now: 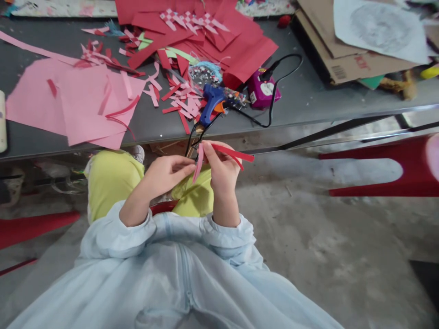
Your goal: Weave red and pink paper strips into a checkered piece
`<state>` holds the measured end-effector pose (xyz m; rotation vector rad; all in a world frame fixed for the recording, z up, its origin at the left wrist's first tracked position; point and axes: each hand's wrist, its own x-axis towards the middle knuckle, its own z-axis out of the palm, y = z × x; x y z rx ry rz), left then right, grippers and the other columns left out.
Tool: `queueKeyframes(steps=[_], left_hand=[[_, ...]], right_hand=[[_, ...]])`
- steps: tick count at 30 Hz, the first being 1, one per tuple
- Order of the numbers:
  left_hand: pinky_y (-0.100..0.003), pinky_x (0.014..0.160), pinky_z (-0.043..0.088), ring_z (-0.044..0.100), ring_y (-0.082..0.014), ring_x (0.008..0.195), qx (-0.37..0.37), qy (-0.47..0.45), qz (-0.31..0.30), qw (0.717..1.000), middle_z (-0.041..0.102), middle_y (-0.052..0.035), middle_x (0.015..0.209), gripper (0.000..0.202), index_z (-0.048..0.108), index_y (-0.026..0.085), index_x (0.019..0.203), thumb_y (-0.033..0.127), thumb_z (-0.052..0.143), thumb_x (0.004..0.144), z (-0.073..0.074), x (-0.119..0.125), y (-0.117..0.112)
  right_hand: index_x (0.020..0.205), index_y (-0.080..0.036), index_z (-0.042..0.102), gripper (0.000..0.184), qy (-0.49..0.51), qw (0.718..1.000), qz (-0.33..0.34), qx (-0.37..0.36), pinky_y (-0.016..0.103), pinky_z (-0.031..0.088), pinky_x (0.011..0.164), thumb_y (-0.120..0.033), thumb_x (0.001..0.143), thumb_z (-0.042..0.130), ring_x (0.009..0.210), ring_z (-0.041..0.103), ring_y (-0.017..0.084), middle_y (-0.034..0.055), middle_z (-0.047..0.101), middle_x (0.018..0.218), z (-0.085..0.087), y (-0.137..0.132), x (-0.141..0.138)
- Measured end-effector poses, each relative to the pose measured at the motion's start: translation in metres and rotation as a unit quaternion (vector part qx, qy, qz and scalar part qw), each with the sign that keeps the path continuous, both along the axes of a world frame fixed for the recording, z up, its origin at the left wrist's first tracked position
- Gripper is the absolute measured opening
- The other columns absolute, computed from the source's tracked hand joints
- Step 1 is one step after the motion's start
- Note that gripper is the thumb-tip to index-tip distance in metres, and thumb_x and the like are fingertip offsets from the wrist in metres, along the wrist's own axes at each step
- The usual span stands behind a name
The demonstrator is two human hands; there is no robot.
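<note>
My right hand [224, 171] pinches several narrow paper strips between thumb and fingers, just off the table's front edge and above my lap. A pink paper strip [198, 165] hangs down on the left side of the thumb. Red paper strips [236, 153] stick out to the right, past the knuckles. Where the strips meet is hidden by the thumb. My left hand [168, 176] is beside them with fingers stretched out, thumb a little apart. Its fingertips come up close to the pink strip; whether they touch it I cannot tell.
On the dark table [144, 132] lie pink sheets [89, 100], red sheets [240, 50] and many cut strips [185, 98]. A blue glue gun [212, 105] rests near the edge, its cord by a purple box [262, 89]. Cardboard [329, 59] is at right; a red stool [384, 167] stands below.
</note>
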<state>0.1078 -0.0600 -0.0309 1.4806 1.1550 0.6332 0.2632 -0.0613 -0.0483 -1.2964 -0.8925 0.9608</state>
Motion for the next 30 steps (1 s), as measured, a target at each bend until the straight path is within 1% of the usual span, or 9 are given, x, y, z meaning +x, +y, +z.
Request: queueKeyframes(steps=[2,4,7,8,10,14,20,25,30], left_hand=[[-0.029,0.083,0.056,0.074,-0.0215,0.092,0.045,-0.015,0.06,0.997,0.078,-0.0093,0.106,0.042,0.076,0.018,0.109,0.051,0.07,0.084,0.014,-0.002,0.005],[-0.029,0.081,0.056,0.074,-0.0215,0.088,0.087,-0.016,0.096,0.991,0.079,-0.0088,0.101,0.039,0.078,0.018,0.105,0.05,0.073,0.083,0.03,-0.001,0.012],[-0.026,0.071,0.054,0.073,-0.0201,0.08,0.132,0.016,0.085,0.988,0.079,-0.0055,0.087,0.03,0.08,0.02,0.092,0.047,0.075,0.082,0.05,-0.003,0.024],[-0.026,0.068,0.053,0.073,-0.0198,0.079,0.131,0.029,0.062,0.989,0.079,-0.0049,0.083,0.028,0.08,0.019,0.09,0.045,0.074,0.083,0.055,-0.005,0.028],[-0.025,0.062,0.051,0.071,-0.0181,0.071,0.149,0.027,0.063,0.986,0.077,-0.0039,0.076,0.025,0.08,0.018,0.084,0.043,0.077,0.08,0.061,-0.011,0.035],[-0.023,0.058,0.049,0.066,-0.0145,0.063,0.144,-0.016,0.069,0.987,0.075,-0.0031,0.071,0.022,0.079,0.017,0.077,0.039,0.077,0.079,0.063,-0.033,0.042],[-0.023,0.061,0.052,0.068,-0.0151,0.067,0.083,-0.067,0.132,0.986,0.075,-0.0038,0.073,0.024,0.077,0.015,0.077,0.039,0.081,0.074,0.057,-0.062,0.038],[-0.022,0.062,0.054,0.07,-0.015,0.07,0.061,-0.126,0.202,0.969,0.077,-0.0038,0.077,0.022,0.078,0.016,0.08,0.036,0.082,0.072,0.051,-0.074,0.037],[-0.02,0.062,0.054,0.071,-0.0145,0.07,0.067,-0.155,0.232,0.958,0.078,-0.0037,0.077,0.019,0.079,0.017,0.08,0.034,0.082,0.073,0.046,-0.079,0.039]], right_hand=[[0.081,-0.025,0.076,0.019,0.008,1.0,0.013,0.015,0.033,0.057,0.082,-0.044,0.081,0.074,0.082,0.071,0.014,-0.0017,0.076,0.083,0.007,0.001,-0.003],[0.08,-0.027,0.076,0.015,0.018,0.999,0.022,0.037,0.032,0.057,0.084,-0.042,0.081,0.075,0.084,0.071,0.014,-0.0028,0.077,0.083,0.014,0.002,-0.008],[0.08,-0.03,0.078,0.005,0.038,0.994,0.036,0.091,0.029,0.056,0.078,-0.035,0.082,0.076,0.081,0.071,0.012,-0.0047,0.077,0.082,0.024,0.007,-0.017],[0.081,-0.031,0.078,0.003,0.041,0.992,0.042,0.109,0.029,0.056,0.077,-0.033,0.082,0.076,0.079,0.071,0.012,-0.005,0.077,0.082,0.026,0.008,-0.021],[0.082,-0.032,0.079,0.004,0.037,0.989,0.044,0.136,0.029,0.055,0.077,-0.03,0.083,0.075,0.078,0.07,0.012,-0.0049,0.076,0.081,0.03,0.013,-0.028],[0.08,-0.03,0.078,0.005,0.029,0.988,0.061,0.137,0.031,0.053,0.077,-0.034,0.081,0.076,0.078,0.067,0.013,-0.0034,0.071,0.078,0.035,0.022,-0.045],[0.078,-0.026,0.075,0.017,0.09,0.989,0.11,0.032,0.026,0.045,0.058,-0.043,0.078,0.076,0.064,0.056,0.009,-0.0039,0.07,0.077,0.041,0.03,-0.078],[0.079,-0.025,0.076,0.022,0.107,0.986,0.123,-0.023,0.025,0.042,0.055,-0.046,0.073,0.078,0.063,0.053,0.009,-0.0022,0.071,0.078,0.044,0.037,-0.099],[0.075,-0.026,0.078,0.019,0.149,0.981,0.117,-0.025,0.022,0.04,0.053,-0.044,0.069,0.082,0.06,0.05,0.007,-0.0034,0.069,0.071,0.043,0.045,-0.11]])
